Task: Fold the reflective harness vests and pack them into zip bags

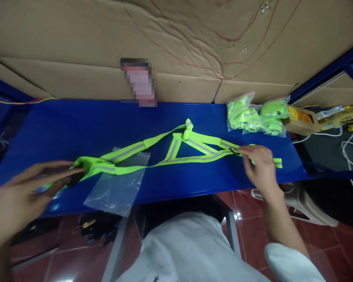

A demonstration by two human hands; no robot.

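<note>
A neon-green reflective harness (194, 159) made of elastic straps with grey stripes stretches across the blue table. At its left end, my left hand (32, 192) has its fingers and thumb closed around the bunched band. My right hand (259, 164) pinches the straps at the right end, beside a black buckle (234, 151), and a short strap tail sticks out past the knuckles. Between the hands a strap is looped over itself at the top. Under the harness's left part lies a clear plastic bag (117, 192), hanging over the table's front edge.
Several bagged green harnesses (241, 113) are piled at the back right of the blue table (76, 117). Next to them stand an open cardboard box (301, 121) and white cables (345, 147). A pixelated phone-like item (139, 82) leans on the cardboard wall (76, 78).
</note>
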